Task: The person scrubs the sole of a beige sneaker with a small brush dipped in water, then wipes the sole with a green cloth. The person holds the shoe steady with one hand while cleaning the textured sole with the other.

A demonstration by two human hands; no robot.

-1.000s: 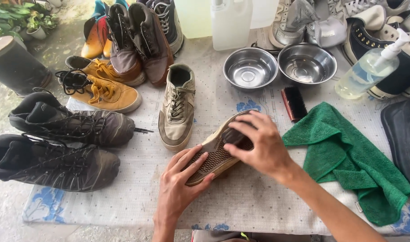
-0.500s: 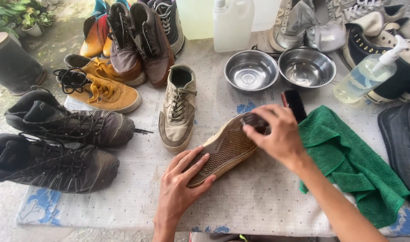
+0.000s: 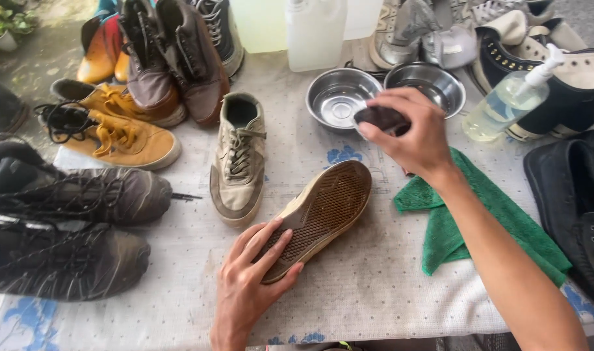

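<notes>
Your right hand [image 3: 411, 136] has its fingers curled tight round a small dark brush [image 3: 381, 117], held in the air at the near rim of the left steel bowl [image 3: 339, 97], which looks to hold a little water; a dip there seems the reason for the lift. Your left hand [image 3: 251, 286] lies flat, fingers together and slightly spread at the tips, pressing the heel end of the upturned beige sneaker [image 3: 323, 211]. Sole faces up, toe pointing away toward the bowls, so the tread is open to scrubbing and the shoe cannot slide on the cloth.

Its mate, the upright beige sneaker [image 3: 237, 159], stands just beside it on your left, near but not touching. A green cloth [image 3: 479, 221] lies under your right forearm, within easy reach for wiping. The second steel bowl [image 3: 430, 84] touches the first; a clear pump bottle [image 3: 508, 104] stands to its right.

Room: bare patterned table cover [image 3: 375, 286] in front of the sole. Left edge crowded by grey hiking boots [image 3: 69, 224] and tan lace-ups [image 3: 118, 133]; right edge by a black shoe [image 3: 573, 208]. Far edge packed with shoes and white jugs [image 3: 313, 32]
</notes>
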